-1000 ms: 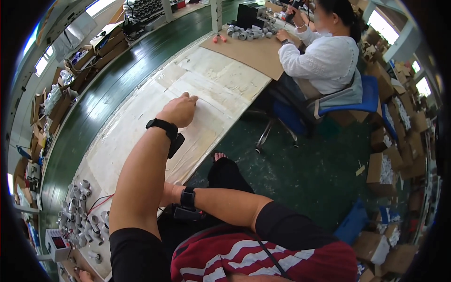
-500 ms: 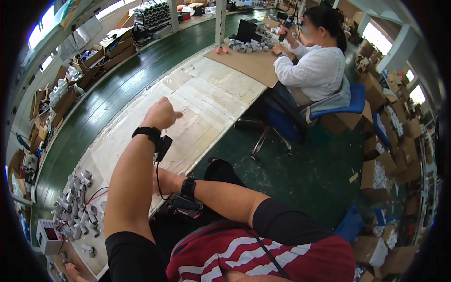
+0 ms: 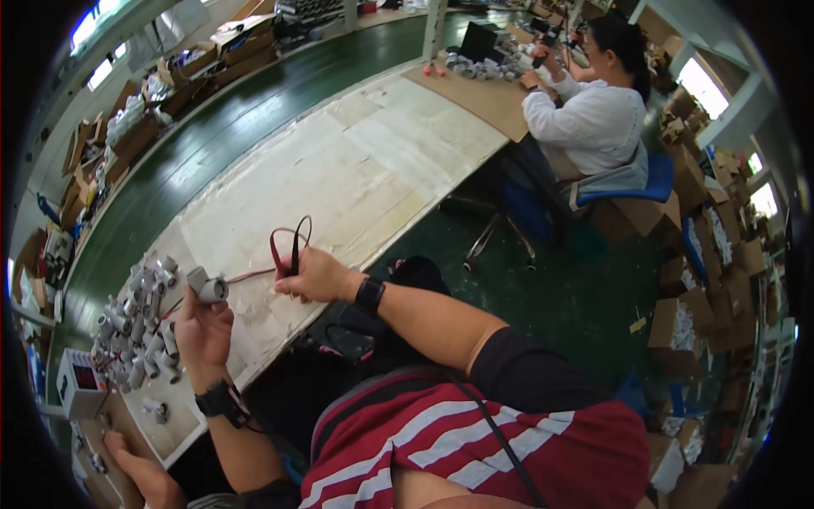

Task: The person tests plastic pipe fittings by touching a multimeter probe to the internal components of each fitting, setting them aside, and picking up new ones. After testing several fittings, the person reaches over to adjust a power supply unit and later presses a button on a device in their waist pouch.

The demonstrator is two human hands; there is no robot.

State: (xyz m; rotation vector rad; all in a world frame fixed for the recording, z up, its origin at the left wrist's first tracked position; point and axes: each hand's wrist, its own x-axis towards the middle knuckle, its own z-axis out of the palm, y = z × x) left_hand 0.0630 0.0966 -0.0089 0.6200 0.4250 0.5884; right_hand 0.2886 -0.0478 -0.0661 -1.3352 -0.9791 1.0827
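My left hand point(image 3: 206, 332) is raised beside the pile, its fingers closed around a grey cylindrical fitting point(image 3: 212, 288) with a round open end. To its right, my right hand point(image 3: 320, 276) pinches a pair of red and black wire leads point(image 3: 275, 246). The leads loop up above the fingers and run left across the tabletop towards the pile. Their tips are hidden in my grip. A heap of similar grey fittings point(image 3: 136, 327) lies at the left of the worktable point(image 3: 339, 182). One loose fitting point(image 3: 156, 411) lies nearer to me.
A white box-shaped device point(image 3: 79, 382) with a dark display stands past the heap. Another person's forearm point(image 3: 144, 467) reaches in at lower left. Across the table's far right, a co-worker point(image 3: 585, 119) sits by more fittings. Cardboard boxes point(image 3: 678, 318) line the right side.
My left hand has come back from over the table's middle to the heap and now holds a fitting. My right hand has moved up over the table, with the leads now visible in it.
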